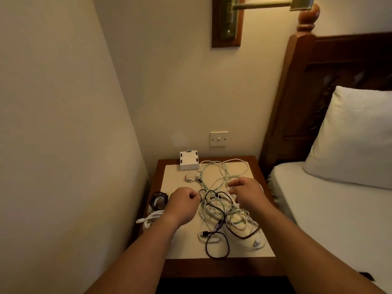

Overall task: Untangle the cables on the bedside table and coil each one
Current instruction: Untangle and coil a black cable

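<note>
Worktop [212,267]: dark varnished wood, glossy rim, with a matt beige pad [180,247] on top. White cables [152,217]: smooth plastic sheath. Black cable [205,233]: matt jacket. White box [189,162]: smooth plastic. Lamp arm [261,5]: dull brass. Headboard [307,92]: glossy carved wood. Pillow [356,136]: white cloth.

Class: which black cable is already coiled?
The black bundle at the left edge of the table; the other black cable sprawls loose through the tangle.

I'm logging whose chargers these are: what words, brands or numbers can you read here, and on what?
None can be read.
The white box on the bedside table has a small bluish patch on top, too blurred to read.
The wall switch and the cables show no legible marks.
</note>
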